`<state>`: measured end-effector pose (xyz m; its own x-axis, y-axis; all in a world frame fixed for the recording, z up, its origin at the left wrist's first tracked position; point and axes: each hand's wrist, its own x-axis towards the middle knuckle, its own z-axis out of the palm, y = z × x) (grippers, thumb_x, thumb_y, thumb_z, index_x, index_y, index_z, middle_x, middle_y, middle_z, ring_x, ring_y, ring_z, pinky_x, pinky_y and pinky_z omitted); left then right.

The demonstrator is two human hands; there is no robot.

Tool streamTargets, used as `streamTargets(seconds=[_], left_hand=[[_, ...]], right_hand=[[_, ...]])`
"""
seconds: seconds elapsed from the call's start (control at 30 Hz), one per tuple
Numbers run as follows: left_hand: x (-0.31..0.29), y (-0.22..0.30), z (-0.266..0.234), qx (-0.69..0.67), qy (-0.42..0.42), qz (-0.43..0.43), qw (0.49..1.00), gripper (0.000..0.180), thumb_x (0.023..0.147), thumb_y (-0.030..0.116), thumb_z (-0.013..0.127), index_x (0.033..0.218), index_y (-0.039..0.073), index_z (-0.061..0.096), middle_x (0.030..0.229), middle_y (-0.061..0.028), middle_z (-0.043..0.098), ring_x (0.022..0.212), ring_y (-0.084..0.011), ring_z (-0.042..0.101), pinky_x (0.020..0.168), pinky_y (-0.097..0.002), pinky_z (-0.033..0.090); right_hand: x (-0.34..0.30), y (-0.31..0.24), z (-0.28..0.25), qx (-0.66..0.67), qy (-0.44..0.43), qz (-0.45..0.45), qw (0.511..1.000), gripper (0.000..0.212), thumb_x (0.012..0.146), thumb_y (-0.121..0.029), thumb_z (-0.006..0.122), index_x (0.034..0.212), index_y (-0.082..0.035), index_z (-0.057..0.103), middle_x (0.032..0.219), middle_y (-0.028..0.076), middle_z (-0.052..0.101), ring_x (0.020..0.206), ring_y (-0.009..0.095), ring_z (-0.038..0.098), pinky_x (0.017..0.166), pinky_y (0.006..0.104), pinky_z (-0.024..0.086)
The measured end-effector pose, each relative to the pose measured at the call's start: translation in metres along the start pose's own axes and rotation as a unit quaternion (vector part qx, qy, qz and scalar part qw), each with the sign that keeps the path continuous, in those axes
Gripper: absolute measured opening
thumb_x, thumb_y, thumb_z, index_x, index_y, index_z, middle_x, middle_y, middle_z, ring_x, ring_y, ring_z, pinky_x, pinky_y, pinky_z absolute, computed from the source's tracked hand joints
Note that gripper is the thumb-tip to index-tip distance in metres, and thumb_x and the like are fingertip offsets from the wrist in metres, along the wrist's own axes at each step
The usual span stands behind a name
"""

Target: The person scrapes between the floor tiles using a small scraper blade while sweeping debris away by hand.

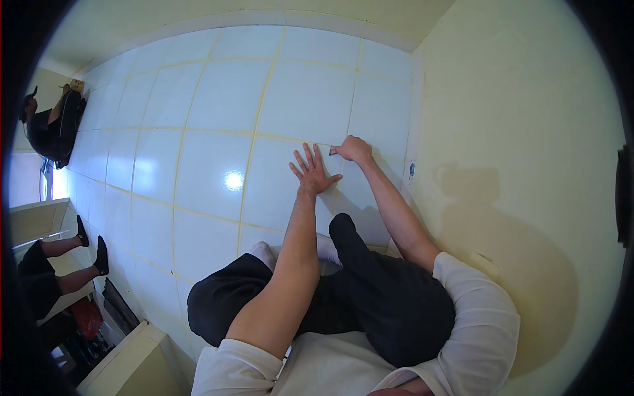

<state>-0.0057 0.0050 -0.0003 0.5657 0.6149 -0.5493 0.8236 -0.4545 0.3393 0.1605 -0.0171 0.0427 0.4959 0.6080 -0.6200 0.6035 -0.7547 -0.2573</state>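
The floor [211,158] spreads widest around me, big shiny white tiles crossed by yellowish seams, with a round glare [233,180] left of my hands. On my right rises the cream wall [522,92], carrying a large soft shadow [512,231]. I sit low beside it, my dark trousers [403,310] folded up in front of my white shirt [472,310], a pale sock [263,253] showing past my left knee. At the far left, a person in dark clothes [56,132] is low down near the far wall, and nearer, another person's legs [69,264] stretch onto the tiles in dark shoes. Below those legs stands a cream box-shaped piece of furniture [135,363], with a red bag [87,317] among dark things beside it.

My left hand [313,174] lies palm down on a tile, fingers spread wide, thumb pointing right towards the other hand; it holds nothing. My right hand [354,150], just beyond it to the right, is curled, its fingers closed narrowly on a small dark blade [333,150]. The blade sticks out leftward, low over the floor, where a yellowish seam [274,136] runs across in front of me, just beyond my left fingertips. Whether its edge touches the seam I cannot tell, and the exact grip is too small to make out.
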Motion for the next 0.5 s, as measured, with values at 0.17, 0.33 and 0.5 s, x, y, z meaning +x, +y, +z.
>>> streamTargets(seconds=[0.17, 0.33, 0.5], left_hand=[[-0.001, -0.005, 0.001, 0.001, 0.001, -0.003, 1.000, 0.139, 0.071, 0.077, 0.068, 0.155, 0.011, -0.021, 0.160, -0.0213, -0.027, 0.142, -0.0515, -0.029, 0.108, -0.0729, -0.013], [0.000, 0.007, -0.001, 0.001, -0.002, 0.002, 1.000, 0.138, 0.071, 0.077, 0.067, 0.155, 0.010, -0.021, 0.160, -0.0216, -0.028, 0.141, -0.0515, -0.029, 0.108, -0.0729, -0.013], [0.000, -0.002, 0.001, 0.005, 0.006, -0.003, 1.000, 0.138, 0.071, 0.076, 0.067, 0.155, 0.011, -0.021, 0.159, -0.0218, -0.028, 0.141, -0.0511, -0.030, 0.108, -0.0725, -0.013]], right_hand=[[-0.004, -0.004, -0.004, -0.012, -0.015, 0.002, 1.000, 0.057, 0.082, -0.057, 0.069, 0.104, -0.004, 0.074, 0.105, 0.016, 0.073, 0.100, 0.031, 0.070, 0.083, 0.0441, 0.055], [0.002, -0.002, 0.007, 0.008, 0.018, 0.006, 1.000, 0.057, 0.080, -0.057, 0.071, 0.103, -0.005, 0.074, 0.105, 0.016, 0.073, 0.100, 0.031, 0.070, 0.084, 0.0441, 0.056], [0.003, 0.001, -0.001, 0.015, 0.000, 0.023, 1.000, 0.058, 0.078, -0.057, 0.072, 0.104, -0.005, 0.073, 0.106, 0.016, 0.073, 0.101, 0.032, 0.070, 0.085, 0.0446, 0.055]])
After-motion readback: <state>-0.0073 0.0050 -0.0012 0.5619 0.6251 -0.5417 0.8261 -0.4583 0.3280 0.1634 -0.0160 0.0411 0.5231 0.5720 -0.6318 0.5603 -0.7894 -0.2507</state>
